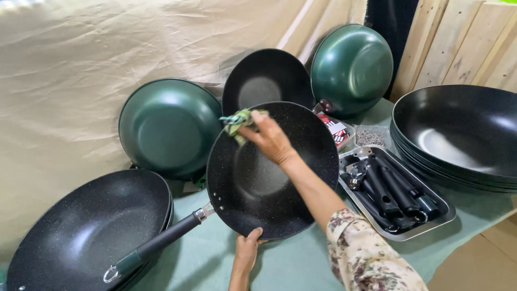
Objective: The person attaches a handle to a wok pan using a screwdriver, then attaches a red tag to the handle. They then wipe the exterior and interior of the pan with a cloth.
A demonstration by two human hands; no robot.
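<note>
Black speckled nonstick wok (269, 178), gripped at its near rim by left hand (246, 252), mid-wipe, right hand (271, 140) pinching green rag (238, 122) at far edge.

Handles (398, 194) lie in tray (445, 215), right of pan (269, 178).

The scene is bright, with soft daylight that seems to come from above and from the right. The beige cloth backdrop (81, 64) is evenly lit and shows only weak folds of shadow. Wide pale reflections lie inside the stacked black woks (463, 134) at the right and on the green pan (353, 67) leaning at the back. Soft shadows fall under the pans on the counter (301, 258). The picture is mostly sharp; the floral sleeve (371, 258) near the lower edge is slightly blurred. Straight wooden boards bend a little toward the corners.
</note>
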